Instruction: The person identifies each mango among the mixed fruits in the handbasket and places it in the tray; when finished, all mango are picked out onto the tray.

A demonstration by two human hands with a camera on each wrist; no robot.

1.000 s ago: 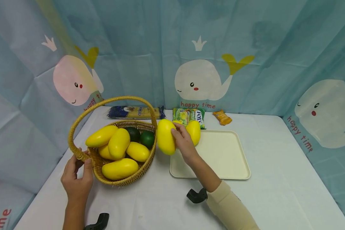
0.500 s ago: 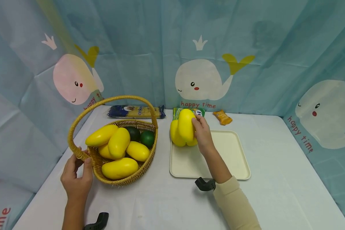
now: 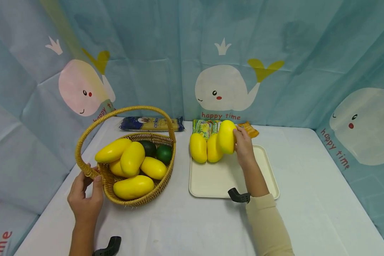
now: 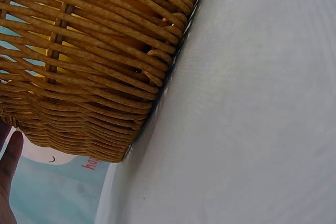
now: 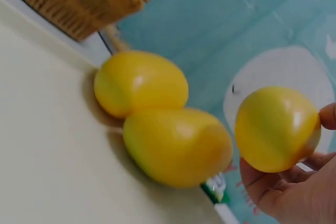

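Note:
In the head view my right hand (image 3: 244, 147) grips a yellow mango (image 3: 227, 137) by its right side, over the back part of a cream tray (image 3: 224, 181). In the right wrist view that mango (image 5: 275, 129) is in the air, apart from two other mangoes (image 5: 176, 145) lying side by side on the tray. My left hand (image 3: 85, 197) holds the wicker basket (image 3: 137, 202) at its left side, where the arched handle (image 3: 80, 151) meets the rim. Several mangoes (image 3: 133, 187) and two dark green round fruits (image 3: 164, 154) lie inside the basket.
A blue-and-yellow pasta packet (image 3: 152, 124) lies behind the basket. Behind the tray are a green candy bag (image 3: 205, 127), partly hidden by mangoes, and a small orange packet (image 3: 249, 130). A whale-print curtain (image 3: 147, 81) hangs along the table's back edge.
My right hand has carried the mango from beside the basket rightward, past the two mangoes on the tray. The left hand and basket have stayed put.

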